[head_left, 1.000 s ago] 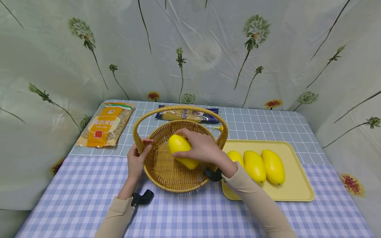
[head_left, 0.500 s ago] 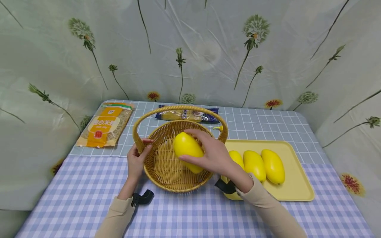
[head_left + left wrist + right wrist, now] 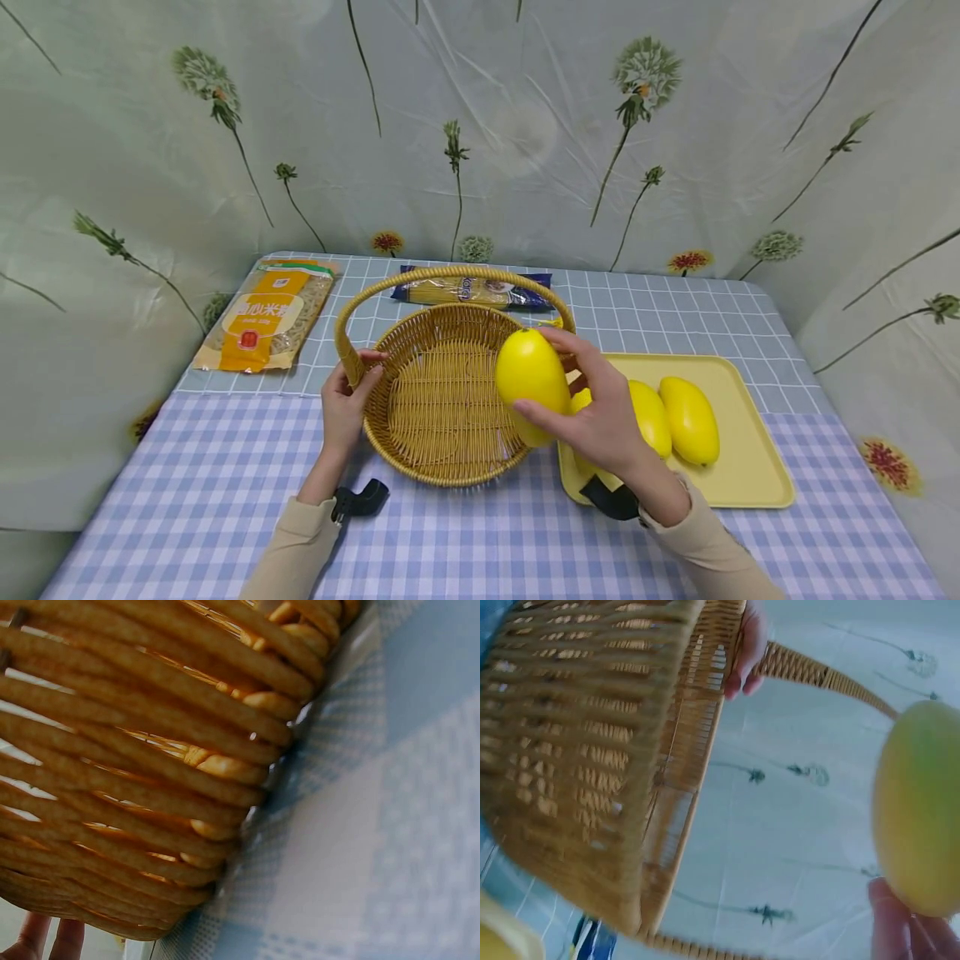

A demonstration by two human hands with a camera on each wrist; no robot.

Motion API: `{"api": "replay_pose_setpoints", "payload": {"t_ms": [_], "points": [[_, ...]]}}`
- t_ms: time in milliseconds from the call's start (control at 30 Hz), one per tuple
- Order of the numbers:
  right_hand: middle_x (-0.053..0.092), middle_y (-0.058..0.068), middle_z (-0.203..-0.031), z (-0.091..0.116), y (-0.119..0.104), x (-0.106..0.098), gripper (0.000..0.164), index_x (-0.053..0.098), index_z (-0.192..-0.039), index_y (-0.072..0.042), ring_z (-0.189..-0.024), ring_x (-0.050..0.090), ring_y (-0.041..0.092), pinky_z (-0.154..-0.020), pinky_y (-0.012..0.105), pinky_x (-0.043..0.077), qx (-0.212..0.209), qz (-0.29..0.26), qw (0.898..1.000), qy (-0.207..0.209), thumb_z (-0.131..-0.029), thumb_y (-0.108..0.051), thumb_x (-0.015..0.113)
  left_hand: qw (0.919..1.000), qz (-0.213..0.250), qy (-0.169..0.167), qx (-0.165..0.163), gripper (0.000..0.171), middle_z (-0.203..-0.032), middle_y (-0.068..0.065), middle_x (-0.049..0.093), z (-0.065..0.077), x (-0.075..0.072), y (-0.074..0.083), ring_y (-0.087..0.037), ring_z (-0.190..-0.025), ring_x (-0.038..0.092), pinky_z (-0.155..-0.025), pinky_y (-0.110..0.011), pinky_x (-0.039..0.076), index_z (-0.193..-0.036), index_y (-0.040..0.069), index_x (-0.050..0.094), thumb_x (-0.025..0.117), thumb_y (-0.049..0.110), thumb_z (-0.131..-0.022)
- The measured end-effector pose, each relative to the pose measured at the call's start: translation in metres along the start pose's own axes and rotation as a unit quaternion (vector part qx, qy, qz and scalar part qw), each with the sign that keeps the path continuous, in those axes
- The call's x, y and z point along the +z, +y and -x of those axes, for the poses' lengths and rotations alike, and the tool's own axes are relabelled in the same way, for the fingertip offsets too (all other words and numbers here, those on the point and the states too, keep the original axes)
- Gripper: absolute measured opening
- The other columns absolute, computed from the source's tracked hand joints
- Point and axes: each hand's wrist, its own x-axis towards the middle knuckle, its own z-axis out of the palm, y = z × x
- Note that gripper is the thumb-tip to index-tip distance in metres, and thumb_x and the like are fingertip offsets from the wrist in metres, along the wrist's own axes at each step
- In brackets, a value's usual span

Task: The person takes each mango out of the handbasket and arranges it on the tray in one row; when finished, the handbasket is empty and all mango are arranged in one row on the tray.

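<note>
A yellow mango (image 3: 531,379) is in my right hand (image 3: 603,408), held above the right rim of a wicker basket (image 3: 442,400). The right wrist view shows the mango (image 3: 922,810) with fingertips (image 3: 889,900) against its lower end. My left hand (image 3: 348,404) grips the basket's left side where the arched handle (image 3: 450,272) meets the rim. In the left wrist view the woven wall (image 3: 150,765) fills most of the frame, with two fingers (image 3: 67,937) at the bottom left. No fruit shows inside the basket.
A yellow tray (image 3: 738,467) to the right bears three mangoes (image 3: 690,421), partly covered by my right hand. Behind the basket lies a pack of spaghetti (image 3: 472,289), with a small yellow item (image 3: 553,322) nearby. A noodle bag (image 3: 266,317) lies at the back left.
My right hand has moved the mango from over the basket's middle rightward to its right rim, turning it more upright. The left hand and the basket have stayed in place.
</note>
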Motion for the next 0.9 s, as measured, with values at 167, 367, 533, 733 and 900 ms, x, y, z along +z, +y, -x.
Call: {"api": "replay_pose_setpoints", "payload": {"t_ms": [167, 367, 533, 733, 900], "points": [[0.062, 0.014, -0.113, 0.011, 0.011, -0.02, 0.077, 0.053, -0.127, 0.003, -0.082, 0.057, 0.017, -0.059, 0.02, 0.047, -0.024, -0.003, 0.997, 0.07, -0.077, -0.052, 0.073, 1.0, -0.001, -0.002, 0.0, 0.02, -0.098, -0.012, 0.068, 0.0, -0.002, -0.005, -0.014, -0.098, 0.061, -0.083, -0.021, 0.045, -0.106, -0.022, 0.054, 0.056, -0.014, -0.088], [0.059, 0.006, -0.111, 0.027, 0.021, -0.042, 0.066, 0.049, -0.129, 0.004, -0.085, 0.056, 0.014, -0.065, 0.016, 0.045, 0.044, -0.015, 0.989, 0.138, -0.073, -0.011, 0.079, 1.0, 0.002, 0.003, -0.003, 0.02, -0.099, -0.007, 0.069, -0.001, -0.007, -0.02, -0.014, -0.099, 0.061, -0.083, -0.022, 0.045, -0.107, -0.019, 0.056, 0.058, -0.011, -0.088], [0.057, 0.0, -0.112, 0.037, 0.031, -0.059, 0.065, 0.046, -0.132, 0.003, -0.086, 0.054, 0.013, -0.068, 0.016, 0.044, 0.113, -0.004, 0.973, 0.199, -0.072, 0.006, 0.071, 1.0, 0.008, 0.004, -0.001, 0.021, -0.099, -0.006, 0.069, -0.001, -0.006, -0.023, -0.015, -0.099, 0.061, -0.084, -0.023, 0.045, -0.107, -0.018, 0.056, 0.06, -0.008, -0.089], [0.054, -0.007, -0.111, 0.05, 0.056, -0.085, 0.066, 0.046, -0.136, -0.005, -0.088, 0.052, 0.011, -0.07, 0.015, 0.043, 0.179, 0.067, 0.949, 0.25, -0.076, 0.003, 0.072, 0.9999, 0.009, 0.007, -0.002, 0.021, -0.098, -0.004, 0.069, 0.0, -0.006, -0.022, -0.016, -0.099, 0.061, -0.084, -0.023, 0.045, -0.106, -0.018, 0.056, 0.06, -0.007, -0.089], [0.05, -0.015, -0.112, 0.059, 0.072, -0.107, 0.063, 0.048, -0.137, -0.018, -0.086, 0.049, 0.007, -0.069, 0.016, 0.04, 0.238, 0.13, 0.923, 0.273, -0.08, -0.009, 0.074, 0.9999, 0.012, 0.008, -0.003, 0.021, -0.099, -0.006, 0.069, -0.001, -0.006, -0.023, -0.016, -0.099, 0.061, -0.084, -0.023, 0.045, -0.107, -0.018, 0.056, 0.06, -0.007, -0.089]]}}
